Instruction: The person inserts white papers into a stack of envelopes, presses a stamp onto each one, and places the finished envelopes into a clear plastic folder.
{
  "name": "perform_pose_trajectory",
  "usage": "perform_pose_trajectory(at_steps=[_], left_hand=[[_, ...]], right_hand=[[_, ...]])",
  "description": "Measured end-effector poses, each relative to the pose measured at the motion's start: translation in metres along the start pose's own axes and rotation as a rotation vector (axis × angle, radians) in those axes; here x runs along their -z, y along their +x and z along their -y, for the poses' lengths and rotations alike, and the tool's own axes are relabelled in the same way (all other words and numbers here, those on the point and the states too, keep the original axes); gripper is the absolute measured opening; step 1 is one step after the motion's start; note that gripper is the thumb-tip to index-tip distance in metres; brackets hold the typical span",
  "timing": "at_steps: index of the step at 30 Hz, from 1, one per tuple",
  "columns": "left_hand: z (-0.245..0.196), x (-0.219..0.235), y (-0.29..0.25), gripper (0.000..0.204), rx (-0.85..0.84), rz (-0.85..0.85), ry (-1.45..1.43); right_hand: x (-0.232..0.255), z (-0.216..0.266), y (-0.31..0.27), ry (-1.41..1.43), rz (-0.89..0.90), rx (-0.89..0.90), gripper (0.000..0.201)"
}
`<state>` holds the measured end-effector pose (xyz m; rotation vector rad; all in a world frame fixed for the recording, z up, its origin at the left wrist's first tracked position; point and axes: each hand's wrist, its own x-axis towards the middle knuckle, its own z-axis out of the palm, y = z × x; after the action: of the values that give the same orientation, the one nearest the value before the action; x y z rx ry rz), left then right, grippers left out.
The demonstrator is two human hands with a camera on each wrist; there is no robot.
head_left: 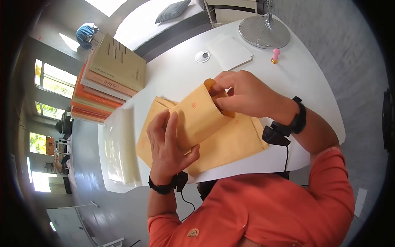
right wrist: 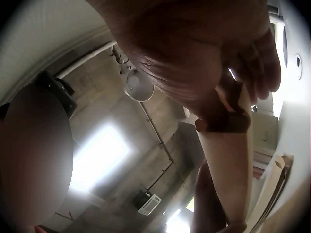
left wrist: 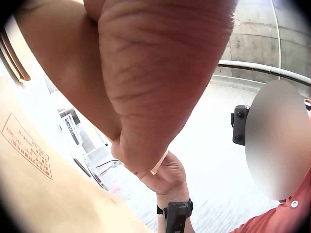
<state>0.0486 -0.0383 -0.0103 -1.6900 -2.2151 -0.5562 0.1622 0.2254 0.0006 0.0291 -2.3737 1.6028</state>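
Note:
A tan paper envelope (head_left: 195, 119) with a small red mark is lifted and tilted over the desk, its mouth held wide. The left hand (head_left: 166, 142) grips its lower end, fingers on one side and thumb on the other. At the mouth, the right hand (head_left: 253, 94) holds the edge, with thumb and fingertips partly inside; in the right wrist view the thumb overlaps the envelope's opening (right wrist: 226, 124). More tan envelopes (head_left: 230, 150) lie flat beneath it. Red printed text shows on tan paper (left wrist: 29, 160) in the left wrist view. The envelope's inside is hidden.
Stacked books (head_left: 119, 61) stand at the desk's left, beside a clear plastic sleeve (head_left: 119, 148). Beyond the hands are white paper (head_left: 230, 53), a round cable grommet (head_left: 202, 56), a pink-handled stamp (head_left: 276, 54) and a metal lamp base (head_left: 264, 33).

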Motion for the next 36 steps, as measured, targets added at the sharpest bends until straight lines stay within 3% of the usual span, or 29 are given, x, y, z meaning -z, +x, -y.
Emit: perform_pose_trajectory(at_steps=[5, 8, 10, 13, 14, 17, 19, 21, 22, 24, 27, 28, 30, 32, 36], left_hand=[[-0.005, -0.002, 0.005, 0.100, -0.020, -0.026, 0.025], [-0.006, -0.003, 0.006, 0.099, -0.037, -0.030, 0.035], [-0.005, 0.000, 0.005, 0.099, -0.025, -0.002, 0.066], [0.005, 0.009, 0.000, 0.100, 0.015, 0.007, 0.020], [0.010, 0.012, -0.004, 0.101, 0.045, 0.022, 0.007], [0.021, 0.018, -0.011, 0.105, 0.078, 0.070, -0.012], [0.023, 0.017, -0.014, 0.103, 0.088, 0.076, -0.010], [0.022, 0.018, -0.014, 0.097, 0.111, 0.092, -0.072], [0.025, 0.019, -0.015, 0.097, 0.120, 0.090, -0.073], [0.037, 0.025, -0.020, 0.094, 0.136, 0.104, -0.034], [0.072, 0.033, -0.035, 0.091, 0.339, 0.039, -0.152], [0.083, 0.035, -0.042, 0.090, 0.348, 0.054, -0.104], [0.094, 0.032, -0.050, 0.089, 0.450, 0.085, -0.088], [0.101, 0.025, -0.058, 0.088, 0.567, 0.167, -0.038], [0.101, 0.016, -0.063, 0.089, 0.621, 0.219, -0.030]], right_hand=[[-0.011, -0.016, 0.005, 0.075, -0.033, -0.073, 0.020], [-0.018, -0.025, 0.007, 0.096, -0.077, -0.029, 0.020], [-0.019, -0.025, 0.006, 0.111, -0.134, 0.109, 0.013], [0.003, -0.019, 0.008, 0.148, -0.179, 0.147, 0.005], [0.009, -0.028, 0.014, 0.331, -0.162, 0.101, 0.005], [0.030, -0.014, 0.011, 0.414, -0.181, -0.030, 0.019], [0.026, -0.006, 0.008, 0.337, -0.236, -0.010, 0.030], [0.029, -0.003, 0.003, -0.007, -0.091, 0.105, 0.025], [0.032, -0.008, 0.005, -0.008, -0.082, 0.104, 0.025], [0.043, -0.021, 0.012, -0.228, -0.071, 0.383, 0.021], [0.055, -0.021, 0.010, 0.007, -0.427, 0.149, 0.020], [0.057, -0.026, 0.013, 0.016, -0.403, 0.158, 0.020], [0.060, -0.040, 0.020, 0.138, -0.564, 0.081, 0.024], [0.058, -0.058, 0.026, 0.147, -0.565, 0.030, 0.027], [0.051, -0.090, 0.033, 0.146, -0.555, -0.134, 0.037]])
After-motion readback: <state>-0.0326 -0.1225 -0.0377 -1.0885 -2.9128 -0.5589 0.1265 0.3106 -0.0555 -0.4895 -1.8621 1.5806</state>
